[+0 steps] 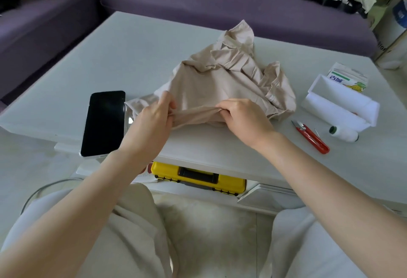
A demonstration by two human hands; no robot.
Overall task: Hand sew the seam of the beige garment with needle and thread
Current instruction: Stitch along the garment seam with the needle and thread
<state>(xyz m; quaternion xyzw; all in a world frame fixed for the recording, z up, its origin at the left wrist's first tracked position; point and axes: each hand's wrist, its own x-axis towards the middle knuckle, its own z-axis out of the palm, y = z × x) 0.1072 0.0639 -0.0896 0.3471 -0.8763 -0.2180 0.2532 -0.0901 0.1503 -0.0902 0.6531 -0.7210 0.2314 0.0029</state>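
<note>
- Hands, two, both on the cloth. The left hand (154, 114) pinches a fold at the near edge of the beige garment (220, 81), fingers curled round it. The right hand (244, 119) grips the same fold a little to the right. I read the band stretched between them as cloth pulled taut to find or line up the seam.
- Garment: bunched on the table (110, 57) near its front edge. The far part lies heaped and the near edge is lifted by the hands. I judge it sits centrally so both hands can reach it.
- Needle: I see none in either hand. A thin sliver (317, 133) just beside the snips may be it, but it is too small for me to confirm.
- Red snips (312, 137) and thread spool (343, 134): these lie to the right, apart from the garment. I take it they are parked on the sewing-hand side.
- White box (339, 105): this stands behind the spool.
- Phone (104, 123): it lies screen dark, left of the left hand and just beside the garment's corner.
- Yellow case (198, 178): this sits on the shelf under the table.
- Stage, my judgement: the work is in preparation, and I can see no stitching.
</note>
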